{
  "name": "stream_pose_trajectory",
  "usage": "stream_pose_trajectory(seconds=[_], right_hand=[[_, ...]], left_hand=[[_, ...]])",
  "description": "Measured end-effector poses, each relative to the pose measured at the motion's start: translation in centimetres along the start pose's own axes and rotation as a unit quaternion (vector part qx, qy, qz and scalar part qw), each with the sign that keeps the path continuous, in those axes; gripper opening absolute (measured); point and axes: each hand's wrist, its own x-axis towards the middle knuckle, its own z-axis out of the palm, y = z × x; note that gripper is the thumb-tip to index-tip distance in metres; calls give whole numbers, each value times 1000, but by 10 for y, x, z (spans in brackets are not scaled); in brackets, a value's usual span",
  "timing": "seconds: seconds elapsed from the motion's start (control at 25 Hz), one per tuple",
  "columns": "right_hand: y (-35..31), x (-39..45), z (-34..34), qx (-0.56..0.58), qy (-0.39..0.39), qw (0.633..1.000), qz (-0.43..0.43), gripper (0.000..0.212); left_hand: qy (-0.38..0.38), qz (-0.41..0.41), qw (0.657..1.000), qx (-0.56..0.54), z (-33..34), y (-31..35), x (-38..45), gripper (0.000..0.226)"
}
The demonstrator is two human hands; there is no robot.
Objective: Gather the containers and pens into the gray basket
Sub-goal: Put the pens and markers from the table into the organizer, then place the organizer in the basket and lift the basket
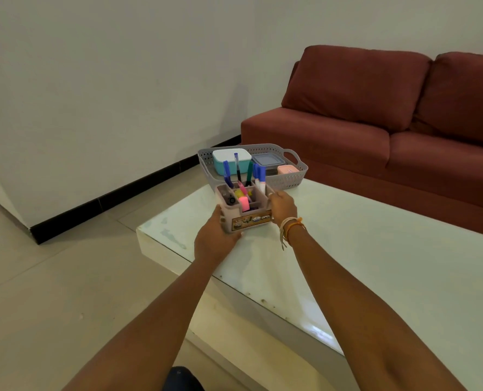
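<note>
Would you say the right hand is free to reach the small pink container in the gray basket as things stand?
Probably not right away: the right hand grips the pen organizer together with the left hand. The pink container lies uncovered at the gray basket's near right corner, so once freed, the way looks open.

A big red sofa (390,122) stands past the far edge of the white bench (375,263), against the white wall (121,80).

Worktop (361,249): white, glossy, low; stands on tiled floor (51,277).
Gray basket (288,180): on worktop's far corner, just beyond the hands.
Organizer (246,213): between both hands; contact with worktop not discernible.
</note>
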Motion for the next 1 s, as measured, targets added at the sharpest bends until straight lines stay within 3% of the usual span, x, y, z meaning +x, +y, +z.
stream_pose_trajectory(seconds=[0.2, 0.44, 0.52, 0.6, 0.72, 0.84, 0.92, 1.0], right_hand=[[16, 23, -48, -38, 107, 993, 27, 37], [39, 36, -85, 120, 96, 983, 97, 35], [52, 36, -81, 99, 87, 988, 85, 43], [62, 37, -77, 58, 98, 991, 70, 42], [62, 46, -76, 34, 103, 993, 52, 39], [66, 64, -80, 37, 90, 995, 35, 40], [72, 76, -83, 50, 67, 996, 28, 42], [76, 85, -85, 60, 51, 997, 20, 43]], left_hand=[[-108, 71, 978, 162, 13, 17, 0, 83], [-183, 112, 965, 152, 52, 51, 9, 56], [-135, 102, 985, 43, 55, 50, 21, 35], [-32, 60, 997, -29, 50, 47, 40, 21], [78, -2, 996, 34, 37, 41, 73, 46], [101, -88, 986, 103, 36, 32, 105, 71], [101, -104, 983, 113, 41, 22, 120, 67], [127, -86, 984, 95, 49, 12, 126, 49]])
